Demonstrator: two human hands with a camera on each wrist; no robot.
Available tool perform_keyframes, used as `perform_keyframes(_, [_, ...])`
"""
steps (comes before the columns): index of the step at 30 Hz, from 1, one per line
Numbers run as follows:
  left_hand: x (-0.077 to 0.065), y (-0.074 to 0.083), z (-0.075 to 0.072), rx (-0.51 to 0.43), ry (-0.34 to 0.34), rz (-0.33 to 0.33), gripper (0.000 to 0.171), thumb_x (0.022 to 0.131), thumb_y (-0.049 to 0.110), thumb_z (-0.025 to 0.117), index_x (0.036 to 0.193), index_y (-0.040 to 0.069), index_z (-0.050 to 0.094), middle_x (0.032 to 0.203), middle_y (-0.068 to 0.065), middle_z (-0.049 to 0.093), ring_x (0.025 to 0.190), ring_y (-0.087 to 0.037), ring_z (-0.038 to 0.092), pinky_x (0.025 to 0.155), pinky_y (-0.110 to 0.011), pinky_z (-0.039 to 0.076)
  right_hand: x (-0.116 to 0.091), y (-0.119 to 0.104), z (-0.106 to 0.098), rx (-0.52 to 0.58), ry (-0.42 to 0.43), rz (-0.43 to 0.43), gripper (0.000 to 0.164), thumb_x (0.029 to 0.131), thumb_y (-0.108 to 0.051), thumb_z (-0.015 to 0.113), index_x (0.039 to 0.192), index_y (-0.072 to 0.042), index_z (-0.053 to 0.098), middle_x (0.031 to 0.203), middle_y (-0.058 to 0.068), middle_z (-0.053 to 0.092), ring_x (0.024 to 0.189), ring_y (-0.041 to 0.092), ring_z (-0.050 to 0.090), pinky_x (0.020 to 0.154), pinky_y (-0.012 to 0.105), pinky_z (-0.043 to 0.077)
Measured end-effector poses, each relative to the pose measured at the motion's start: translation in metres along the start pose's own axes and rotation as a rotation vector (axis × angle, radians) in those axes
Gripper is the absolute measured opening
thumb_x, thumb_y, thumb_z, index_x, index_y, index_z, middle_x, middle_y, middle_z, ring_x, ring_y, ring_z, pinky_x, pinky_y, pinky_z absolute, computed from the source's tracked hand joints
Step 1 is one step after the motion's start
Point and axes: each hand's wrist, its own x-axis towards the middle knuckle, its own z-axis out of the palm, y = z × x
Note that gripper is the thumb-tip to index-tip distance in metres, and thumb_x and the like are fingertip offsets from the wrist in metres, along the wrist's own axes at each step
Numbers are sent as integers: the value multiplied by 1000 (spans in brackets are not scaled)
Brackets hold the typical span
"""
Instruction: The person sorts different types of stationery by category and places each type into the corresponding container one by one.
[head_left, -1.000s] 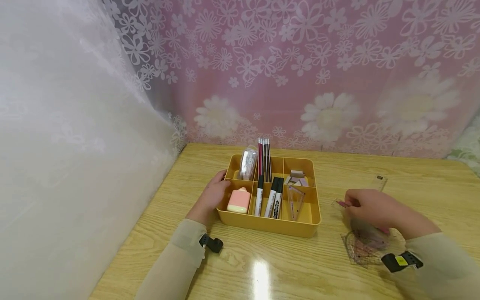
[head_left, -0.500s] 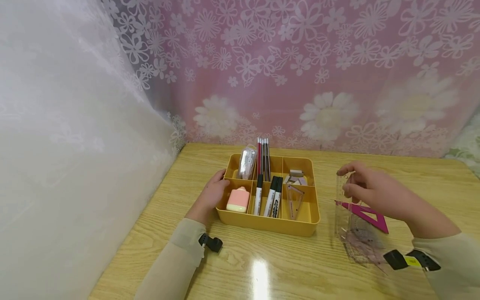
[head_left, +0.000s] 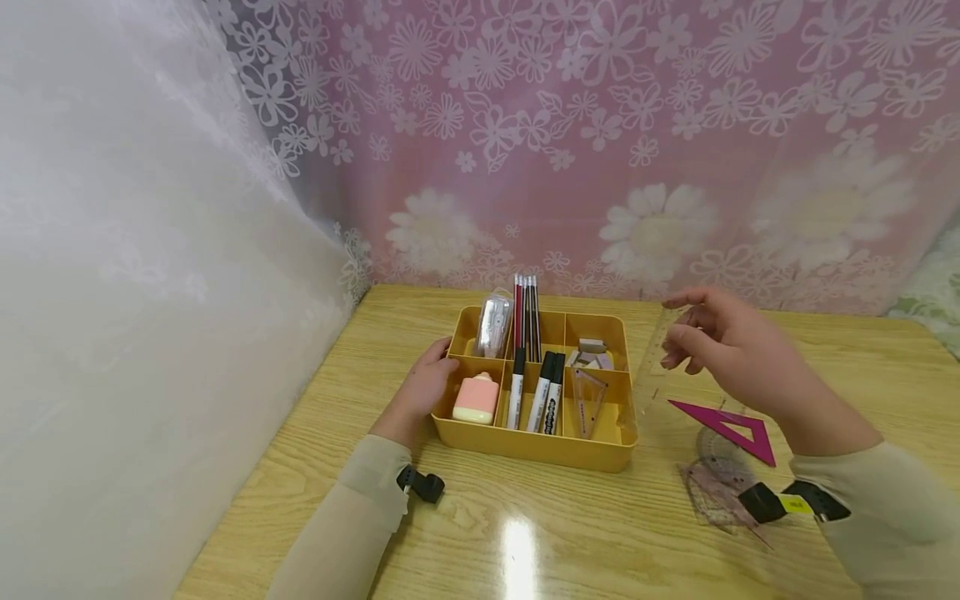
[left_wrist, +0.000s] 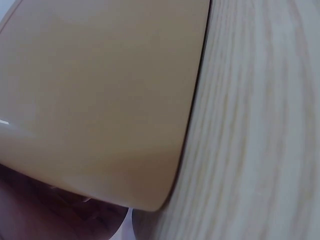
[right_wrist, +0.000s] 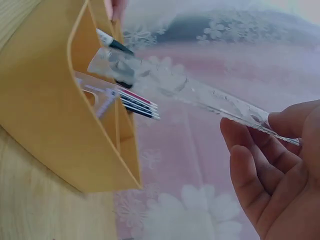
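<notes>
My left hand grips the left wall of a yellow divided organizer, thumb over the rim; the left wrist view shows fingers against its wall. Between thumb and fingers my right hand pinches one end of a clear ruler. The ruler slants down, its lower end overlapping the organizer's right front compartment in the right wrist view. In that compartment leans a clear set square. Below the right hand, a magenta set square lies on the table near a clear protractor.
Other compartments hold a pink-and-cream bottle-shaped item, black-capped markers, several pencils, a clear case and small erasers. More clear drawing pieces lie by the right wrist. A floral curtain hangs behind the table.
My right hand has lifted the clear ruler off the pile and carried it left to the organizer's right side. The magenta set square has come into plain sight. My left hand stays put.
</notes>
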Motion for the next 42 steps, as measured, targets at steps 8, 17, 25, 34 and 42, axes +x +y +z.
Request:
perform_keyframes(8, [0,1,-1,0,0,3,53,107,21,38,159,12,33,159,-10,37,145,-31,34,117,-54,25,11,4,28,-102,-62,24,38,106,-25,55,140,-12,48,89,2,66,79,15,67,67,34,56])
perform_keyframes(17, [0,0,0,-12,-4,-10,52,107,22,38,158,13,34,156,-10,40,143,-31,37,117,-53,26,16,19,50,-144,-165,62,31,104,-19,57,134,-12,54,91,1,65,74,17,62,61,37,49])
perform_keyframes(25, [-1,1,0,-8,-8,10,51,107,20,37,158,11,34,158,-11,38,144,-32,35,118,-54,24,20,23,52,-193,-143,65,36,102,-17,59,137,-8,55,118,11,63,84,21,63,67,38,51])
perform_keyframes(34, [-2,2,1,5,11,-14,51,107,22,38,157,13,36,158,-8,39,145,-29,34,118,-53,24,18,27,43,-171,-133,116,39,103,-19,59,140,-10,53,135,14,57,91,23,63,68,38,53])
perform_keyframes(42, [-2,2,1,8,5,0,51,107,21,38,157,12,36,157,-10,40,144,-30,35,118,-53,25,12,46,28,-227,-98,134,43,104,-23,58,142,-6,50,133,17,57,99,30,63,79,49,55])
